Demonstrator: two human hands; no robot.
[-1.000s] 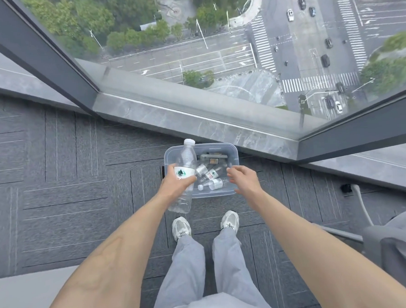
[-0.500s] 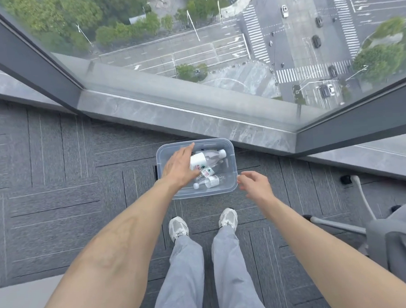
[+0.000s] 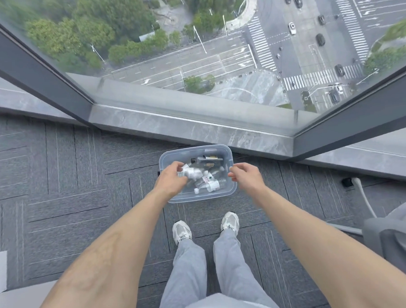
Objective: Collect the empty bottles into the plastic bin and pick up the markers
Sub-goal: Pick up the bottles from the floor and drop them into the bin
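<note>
While the bottles (image 3: 206, 183) lie in the bin (image 3: 201, 198) on the carpet (image 3: 67, 187), the left hand (image 3: 172, 181) curls over one; whether it grips, I cannot tell. Right hand (image 3: 245, 176) hangs loosely curled, empty, beside the rim. Best let go low, then steady the bin.

plastic bin (image 3: 201, 198) sits tight by the stone sill (image 3: 195, 128), no way in from behind. top's open, but bottles (image 3: 206, 181) cover its floor and the left hand (image 3: 171, 182) hangs over the left half. bare carpet (image 3: 67, 187) lies wide open on the left; chair (image 3: 400, 236) and cable (image 3: 363, 190) crowd the right.
</note>
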